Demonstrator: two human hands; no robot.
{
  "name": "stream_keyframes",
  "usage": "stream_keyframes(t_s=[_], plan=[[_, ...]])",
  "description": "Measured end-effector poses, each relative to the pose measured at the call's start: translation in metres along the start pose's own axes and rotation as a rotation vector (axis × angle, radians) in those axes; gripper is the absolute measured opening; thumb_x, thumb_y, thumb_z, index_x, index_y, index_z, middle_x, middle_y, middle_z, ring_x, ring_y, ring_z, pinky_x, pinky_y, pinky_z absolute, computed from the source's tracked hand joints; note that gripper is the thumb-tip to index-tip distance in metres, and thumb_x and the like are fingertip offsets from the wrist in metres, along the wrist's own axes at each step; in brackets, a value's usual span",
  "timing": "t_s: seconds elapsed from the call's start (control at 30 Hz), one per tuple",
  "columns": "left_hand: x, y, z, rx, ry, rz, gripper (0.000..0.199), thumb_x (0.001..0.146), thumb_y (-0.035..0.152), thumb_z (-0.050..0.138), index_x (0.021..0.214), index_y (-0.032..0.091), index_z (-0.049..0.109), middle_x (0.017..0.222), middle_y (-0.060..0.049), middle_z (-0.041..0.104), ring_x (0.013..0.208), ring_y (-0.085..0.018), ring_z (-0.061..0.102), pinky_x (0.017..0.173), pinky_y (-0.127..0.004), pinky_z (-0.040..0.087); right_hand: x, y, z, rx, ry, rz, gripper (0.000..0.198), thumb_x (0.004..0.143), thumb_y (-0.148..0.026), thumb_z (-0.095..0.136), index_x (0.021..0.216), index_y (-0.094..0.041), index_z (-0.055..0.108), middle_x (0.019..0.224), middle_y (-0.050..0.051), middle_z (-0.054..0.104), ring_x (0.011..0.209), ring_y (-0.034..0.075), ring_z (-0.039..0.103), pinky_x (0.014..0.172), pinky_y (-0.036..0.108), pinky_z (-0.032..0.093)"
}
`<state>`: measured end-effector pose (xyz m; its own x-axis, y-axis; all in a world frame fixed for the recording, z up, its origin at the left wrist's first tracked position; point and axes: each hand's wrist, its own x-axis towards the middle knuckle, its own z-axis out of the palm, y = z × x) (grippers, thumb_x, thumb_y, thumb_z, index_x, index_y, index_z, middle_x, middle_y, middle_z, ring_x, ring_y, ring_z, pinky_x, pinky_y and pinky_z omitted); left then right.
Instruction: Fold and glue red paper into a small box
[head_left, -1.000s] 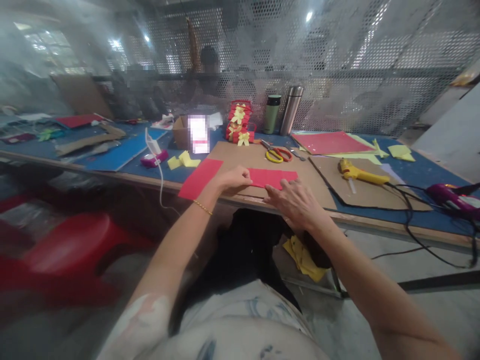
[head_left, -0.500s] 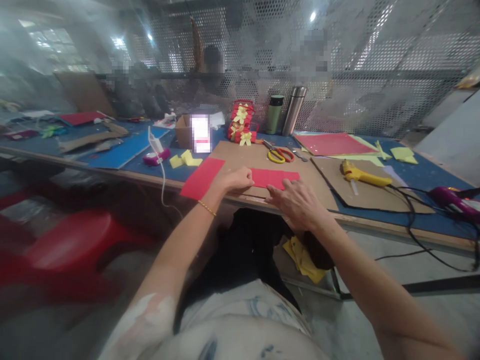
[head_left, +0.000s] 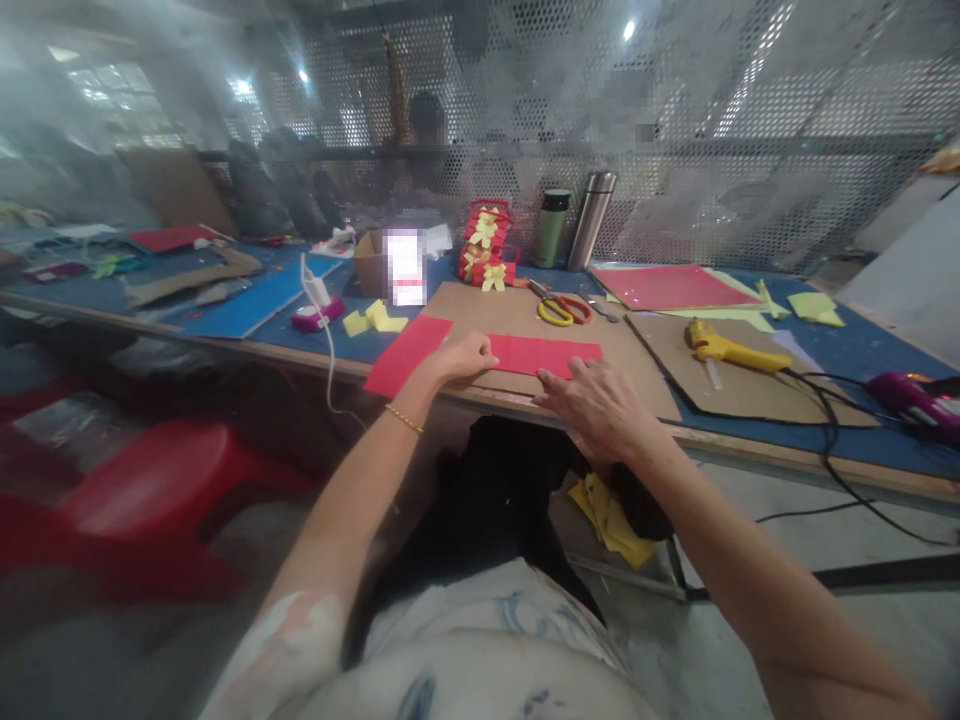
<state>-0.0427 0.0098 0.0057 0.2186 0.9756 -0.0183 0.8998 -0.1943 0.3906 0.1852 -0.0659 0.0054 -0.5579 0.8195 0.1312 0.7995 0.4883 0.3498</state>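
Observation:
A strip of red paper [head_left: 541,354] with faint crease lines lies across the brown cardboard [head_left: 637,372] at the table's front. At its left end my left hand [head_left: 466,357] is closed, thumb and curled index finger pinching the paper. My right hand [head_left: 592,398] rests on the strip's near right edge, palm down, its fingers stretched out and pressing on the paper. A second, wider sheet of red paper [head_left: 409,355] lies to the left, partly behind my left forearm. Scissors [head_left: 559,308] with yellow and orange handles lie just beyond the strip.
Red paper pieces with yellow bows [head_left: 487,250] stand at the back, left of a green flask [head_left: 553,228] and a steel flask [head_left: 592,222]. A yellow glue gun [head_left: 739,352] with a black cable lies right. A lit phone [head_left: 405,268] stands against a carton [head_left: 369,258].
My left hand has slid slightly left along the strip, so more of the red paper shows between the hands. The right hand stays nearly in place.

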Motion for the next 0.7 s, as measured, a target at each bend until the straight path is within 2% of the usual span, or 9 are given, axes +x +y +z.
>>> stream_keyframes(t_s=[0.13,0.4,0.7], plan=[[0.0000,0.0007,0.0007,-0.001,0.006,-0.008,0.025,0.087,0.031,0.061,0.066,0.021,0.053,0.072,-0.001,0.062,0.070,-0.016,0.053,0.071,-0.030,0.036,0.0014,-0.0012,0.0005,-0.003,-0.008,0.041,0.041,0.105,-0.048,0.042,0.127,-0.022,0.066,0.102,0.016,0.066,0.079,0.023,0.058,0.072,0.034,0.029],[0.0005,0.0065,-0.0010,0.020,-0.002,-0.031,0.027,0.086,0.029,0.065,0.064,0.020,0.053,0.072,-0.003,0.062,0.070,-0.017,0.051,0.080,-0.035,0.038,0.0003,-0.0001,0.0044,0.016,0.015,0.022,0.042,0.105,-0.047,0.041,0.130,-0.022,0.064,0.104,0.017,0.066,0.083,0.025,0.057,0.071,0.034,0.028],[0.0019,0.0036,0.0025,0.044,0.018,-0.033,0.027,0.084,0.032,0.064,0.062,0.020,0.054,0.074,-0.005,0.063,0.076,-0.020,0.056,0.082,-0.037,0.041,0.0019,-0.0025,-0.0049,0.024,-0.078,0.040,0.044,0.107,-0.047,0.039,0.133,-0.021,0.062,0.107,0.017,0.065,0.084,0.024,0.058,0.074,0.034,0.030]])
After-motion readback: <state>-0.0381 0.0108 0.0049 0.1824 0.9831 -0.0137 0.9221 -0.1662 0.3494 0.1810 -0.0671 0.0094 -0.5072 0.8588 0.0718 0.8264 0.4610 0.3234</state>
